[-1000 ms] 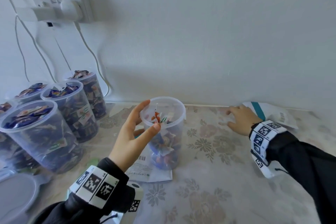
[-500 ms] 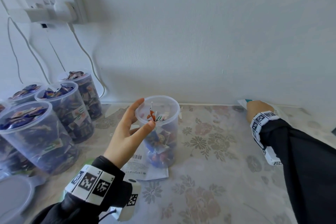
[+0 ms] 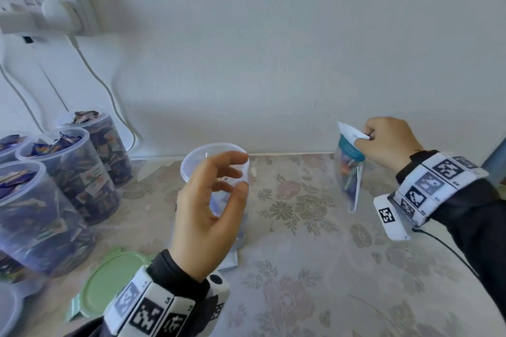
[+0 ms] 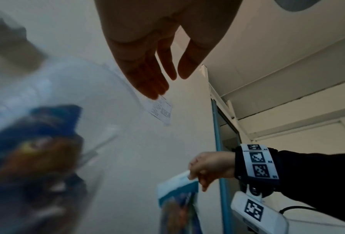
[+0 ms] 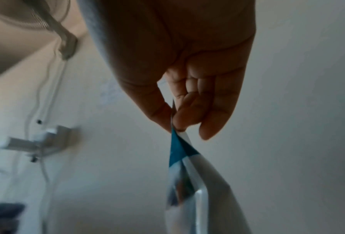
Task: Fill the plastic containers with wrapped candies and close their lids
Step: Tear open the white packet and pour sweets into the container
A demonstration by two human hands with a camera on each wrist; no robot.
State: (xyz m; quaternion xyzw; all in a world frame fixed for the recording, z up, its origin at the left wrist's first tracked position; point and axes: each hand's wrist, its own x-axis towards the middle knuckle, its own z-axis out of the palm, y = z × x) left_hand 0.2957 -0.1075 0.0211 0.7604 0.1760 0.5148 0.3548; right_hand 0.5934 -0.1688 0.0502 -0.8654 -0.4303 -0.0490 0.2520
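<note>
At the middle of the flowered tablecloth (image 3: 301, 268) stood the open plastic container (image 3: 216, 161), only partly filled with wrapped candies as far as I could make out through its wall. My left hand (image 3: 208, 205) sat in front of it with fingers spread and loosely bent, holding nothing; whether it touched the rim I could not tell. My right hand (image 3: 388, 142) hung well to the right, above the cloth, thumb and fingertips pinching the top corner of a candy bag (image 3: 349, 175) with a teal band, which dangled free with candies showing through its clear lower part. The right wrist view confirmed that pinch on the bag's folded edge.

Four filled containers (image 3: 68, 172) stood at the left by the wall, without lids as far as I could see, and a green lid (image 3: 109, 282) lay flat near my left wrist.

I judged the step in hand to be refilling: a fresh bag had been fetched. The next move called for carrying the bag over the open mouth, steadying the container with the left hand, and tipping the bag so candies dropped inside rather than onto the cloth.
</note>
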